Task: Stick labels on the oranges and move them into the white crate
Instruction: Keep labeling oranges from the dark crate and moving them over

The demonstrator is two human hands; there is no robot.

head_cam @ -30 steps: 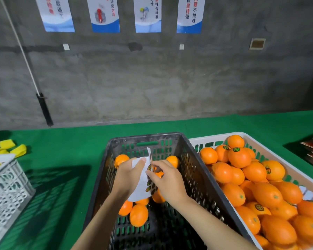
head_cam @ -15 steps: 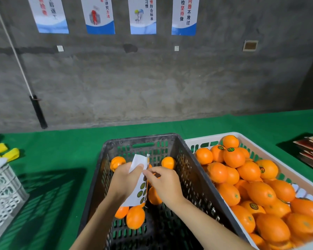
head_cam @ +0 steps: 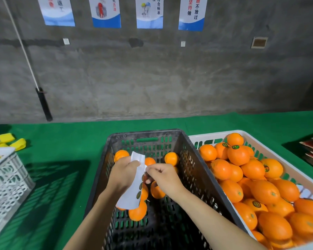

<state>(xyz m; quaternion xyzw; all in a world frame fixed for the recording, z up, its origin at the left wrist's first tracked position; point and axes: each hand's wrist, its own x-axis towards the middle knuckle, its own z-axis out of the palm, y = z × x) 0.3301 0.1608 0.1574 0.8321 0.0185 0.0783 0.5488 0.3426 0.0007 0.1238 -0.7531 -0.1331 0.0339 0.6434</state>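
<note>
Hanging over black crate: label sheet, bent downward. Left hand grips its upper part, fingers curled round it. Right hand pinches sheet's right edge with thumb and forefinger, other fingers curled; whether label is between them, cannot tell. Few oranges lie on black crate floor under both hands. White crate touches black crate on right side, heaped with labelled oranges carrying round green stickers. Both crates stand on green cloth; small white basket at far left.

left hand, right hand, both curled
</note>
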